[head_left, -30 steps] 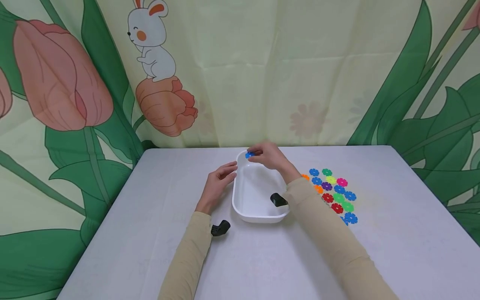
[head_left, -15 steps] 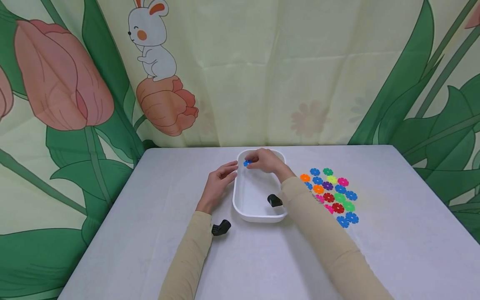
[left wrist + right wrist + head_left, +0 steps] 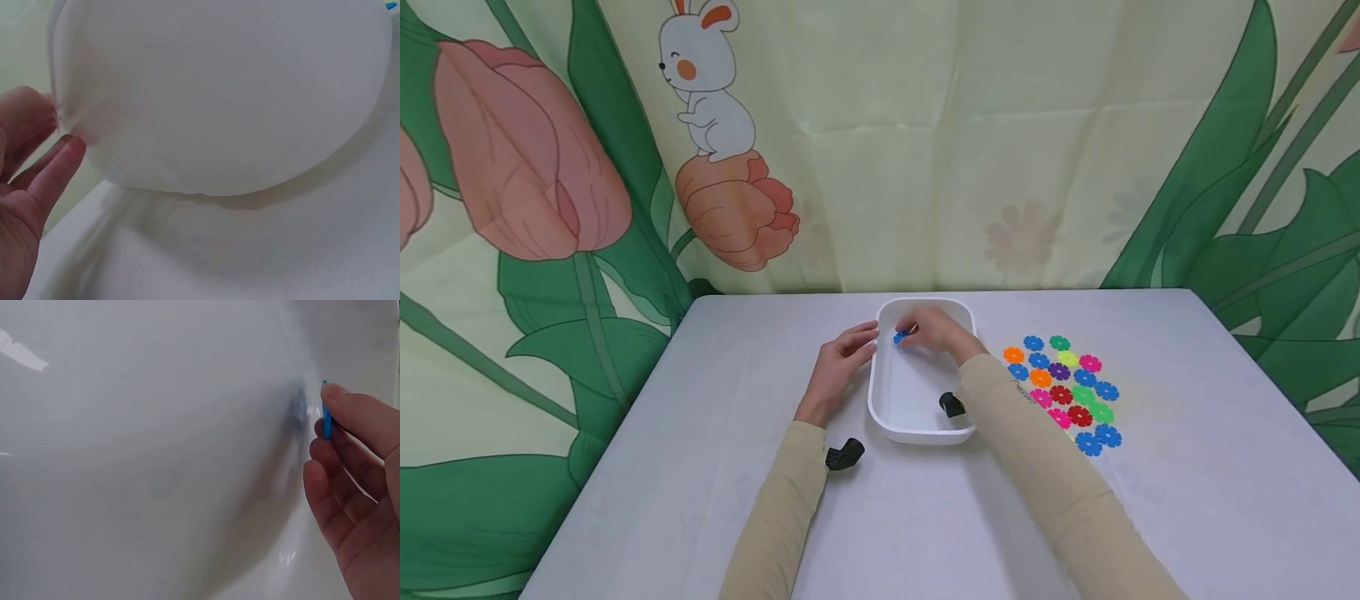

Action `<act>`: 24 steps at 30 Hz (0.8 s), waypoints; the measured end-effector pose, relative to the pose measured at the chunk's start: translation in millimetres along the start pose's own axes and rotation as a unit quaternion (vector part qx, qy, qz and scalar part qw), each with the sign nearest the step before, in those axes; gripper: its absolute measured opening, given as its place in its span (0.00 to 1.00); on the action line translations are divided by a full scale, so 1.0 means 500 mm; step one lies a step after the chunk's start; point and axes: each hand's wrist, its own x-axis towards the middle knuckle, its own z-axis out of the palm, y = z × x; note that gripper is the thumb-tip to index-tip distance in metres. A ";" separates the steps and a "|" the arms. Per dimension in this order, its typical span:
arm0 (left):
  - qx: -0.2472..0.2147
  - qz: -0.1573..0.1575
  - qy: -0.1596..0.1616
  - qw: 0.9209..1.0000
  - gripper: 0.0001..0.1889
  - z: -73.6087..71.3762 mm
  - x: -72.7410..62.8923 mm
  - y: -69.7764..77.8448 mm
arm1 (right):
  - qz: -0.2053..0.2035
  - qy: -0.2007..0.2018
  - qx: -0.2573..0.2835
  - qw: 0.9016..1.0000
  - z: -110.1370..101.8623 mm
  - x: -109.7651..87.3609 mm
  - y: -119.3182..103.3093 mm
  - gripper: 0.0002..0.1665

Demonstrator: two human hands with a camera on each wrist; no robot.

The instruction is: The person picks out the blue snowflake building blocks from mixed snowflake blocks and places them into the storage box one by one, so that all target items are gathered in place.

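A white tray (image 3: 910, 396) with rounded corners lies on the table in the head view. Over its far left part, my right hand (image 3: 936, 332) pinches a blue flower-shaped disc (image 3: 900, 337) between thumb and fingertips. The right wrist view shows that blue disc (image 3: 326, 415) edge-on, close to the tray's inner wall. My left hand (image 3: 837, 367) touches the tray's left side with its fingers fairly straight. In the left wrist view, the fingertips of this left hand (image 3: 37, 194) meet the outside of the tray wall.
Several flower-shaped discs, blue, green, red, pink, orange, yellow and purple, lie right of the tray, among them a purple disc (image 3: 1059, 372). My right sleeve (image 3: 1037, 467) passes in front of the pile's near left side. A printed curtain (image 3: 880, 167) hangs behind the table (image 3: 1210, 467).
My right hand has moved from the tray's far left rim down and nearer, still pinching the blue disc. The left hand stays at the tray's side.
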 end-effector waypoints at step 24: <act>0.016 -0.019 0.001 1.000 0.16 0.000 0.001 0.000 | 0.047 0.003 -0.026 0.999 0.016 0.007 0.011 0.18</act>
